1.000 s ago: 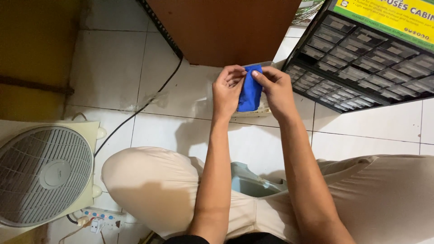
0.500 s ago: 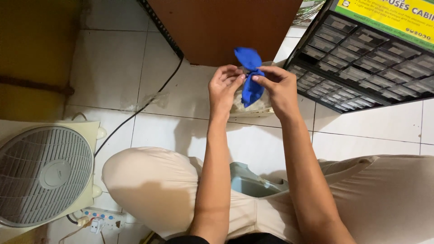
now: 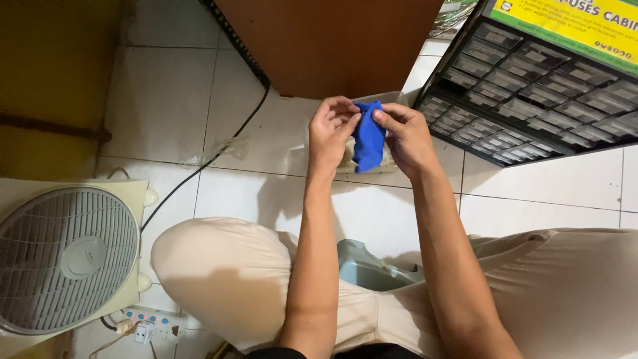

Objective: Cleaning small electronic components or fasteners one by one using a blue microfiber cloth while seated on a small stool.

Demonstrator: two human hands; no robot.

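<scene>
A small blue cloth [image 3: 367,142] hangs between both hands, above a clear plastic container [image 3: 392,98] on the white tiled floor. My left hand [image 3: 332,130] pinches the cloth's upper left edge. My right hand [image 3: 405,136] pinches its upper right corner with thumb and fingers. Both forearms reach out over my crossed legs in beige trousers [image 3: 219,279].
A dark cabinet of many small drawers [image 3: 531,86] lies tilted at the right. A brown wooden panel [image 3: 332,40] stands behind the hands. A cream box fan [image 3: 66,256] and a power strip [image 3: 149,320] sit at the left. A black cable [image 3: 199,166] crosses the tiles. A grey-blue object [image 3: 365,266] rests in my lap.
The cloth's upper part, raised above the hands half a second ago, has come back down, and the cloth hangs folded between the fingers again.
</scene>
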